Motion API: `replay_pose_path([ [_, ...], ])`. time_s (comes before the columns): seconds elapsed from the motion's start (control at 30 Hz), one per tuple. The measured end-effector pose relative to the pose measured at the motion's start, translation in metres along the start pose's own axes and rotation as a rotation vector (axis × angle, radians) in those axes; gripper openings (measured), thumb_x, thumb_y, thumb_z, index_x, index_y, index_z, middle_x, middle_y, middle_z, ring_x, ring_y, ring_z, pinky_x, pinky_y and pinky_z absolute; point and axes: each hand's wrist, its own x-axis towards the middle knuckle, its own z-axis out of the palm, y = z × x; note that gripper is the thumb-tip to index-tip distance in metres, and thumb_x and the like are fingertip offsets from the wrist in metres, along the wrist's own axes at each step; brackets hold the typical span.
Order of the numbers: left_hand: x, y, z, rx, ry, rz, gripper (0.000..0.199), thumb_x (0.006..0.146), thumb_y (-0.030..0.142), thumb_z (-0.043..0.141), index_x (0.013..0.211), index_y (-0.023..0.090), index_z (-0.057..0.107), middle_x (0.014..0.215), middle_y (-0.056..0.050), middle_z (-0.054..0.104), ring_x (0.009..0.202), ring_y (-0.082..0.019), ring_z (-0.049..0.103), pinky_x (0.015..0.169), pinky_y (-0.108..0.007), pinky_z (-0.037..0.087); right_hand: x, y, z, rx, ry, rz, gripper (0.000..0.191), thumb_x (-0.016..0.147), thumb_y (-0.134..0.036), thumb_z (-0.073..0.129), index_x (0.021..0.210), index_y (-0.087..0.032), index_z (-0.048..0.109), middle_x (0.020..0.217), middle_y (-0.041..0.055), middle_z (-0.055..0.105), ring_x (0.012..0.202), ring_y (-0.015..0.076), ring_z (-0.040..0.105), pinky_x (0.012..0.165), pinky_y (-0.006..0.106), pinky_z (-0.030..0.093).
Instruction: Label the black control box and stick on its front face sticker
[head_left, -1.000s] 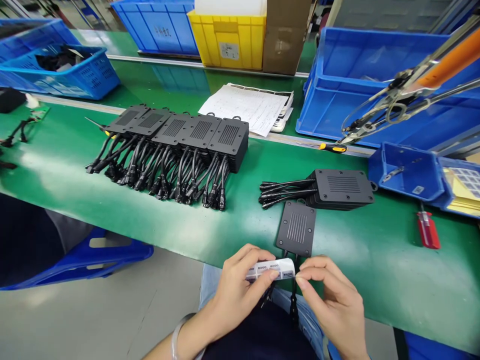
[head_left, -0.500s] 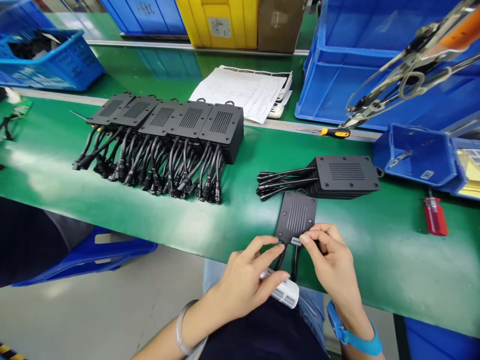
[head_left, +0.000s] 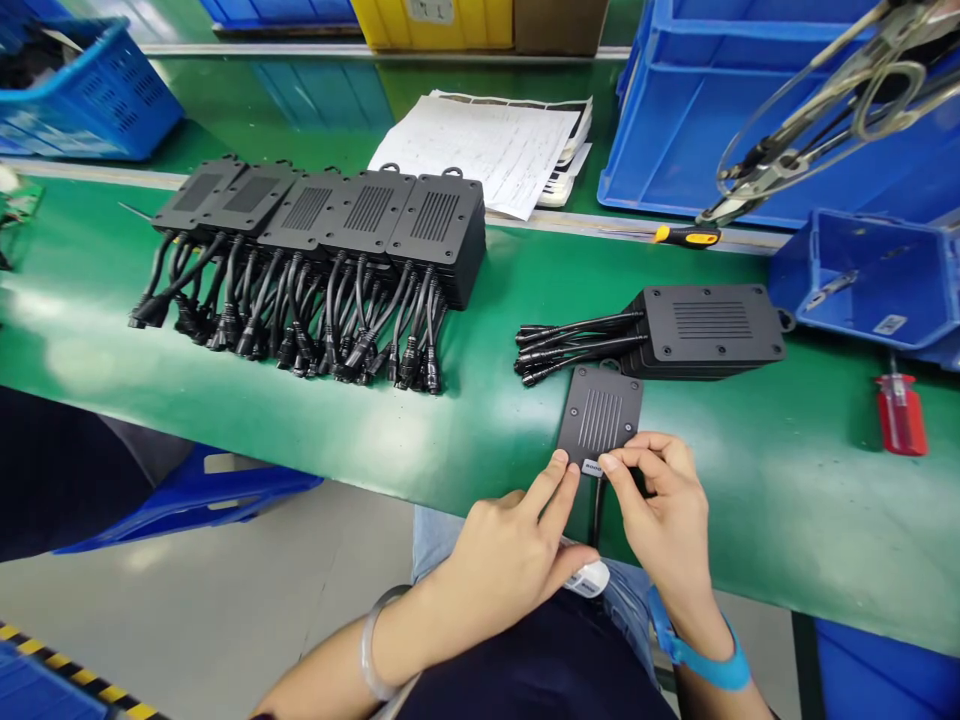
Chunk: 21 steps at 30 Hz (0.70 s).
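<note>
A flat black box [head_left: 600, 412] with a ribbed lid and corner screws lies at the bench's near edge, its cable hanging toward me. At its near edge sits a small white label [head_left: 592, 467] with printed digits. My right hand [head_left: 664, 510] pinches the label's right end between thumb and index finger. My left hand [head_left: 517, 545] has index and middle fingertips on the box's lower left corner, beside the label. Under its palm and thumb is a roll of white labels [head_left: 589, 578], mostly hidden, which its curled fingers appear to hold.
Behind the box, more black boxes [head_left: 712, 325] are stacked with cables pointing left. Several cabled stacks [head_left: 435, 225] stand at left. Papers [head_left: 480, 150], a yellow-black screwdriver [head_left: 686, 236], a red-handled screwdriver [head_left: 902, 415], a blue bin [head_left: 877, 280] and a hanging tool arm [head_left: 810, 130] are around.
My left fingertips have come down onto the box's corner beside the label, and that hand now covers more of the roll. The right hand keeps its pinch. The view has shifted slightly.
</note>
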Motion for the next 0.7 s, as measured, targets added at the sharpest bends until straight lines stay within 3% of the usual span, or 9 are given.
replay_pose_path([
  [0.7, 0.0022, 0.0014, -0.0041, 0.056, -0.041, 0.013, 0.067, 0.097, 0.056, 0.046, 0.143, 0.006, 0.046, 0.146, -0.022, 0.050, 0.070, -0.021, 0.073, 0.050, -0.032, 0.058, -0.0009, -0.0013, 0.0006, -0.035, 0.027, -0.070, 0.016, 0.089, -0.031, 0.063, 0.079, -0.021, 0.069, 0.092, 0.0047, 0.058, 0.090, 0.0189, 0.057, 0.073, 0.035, 0.048],
])
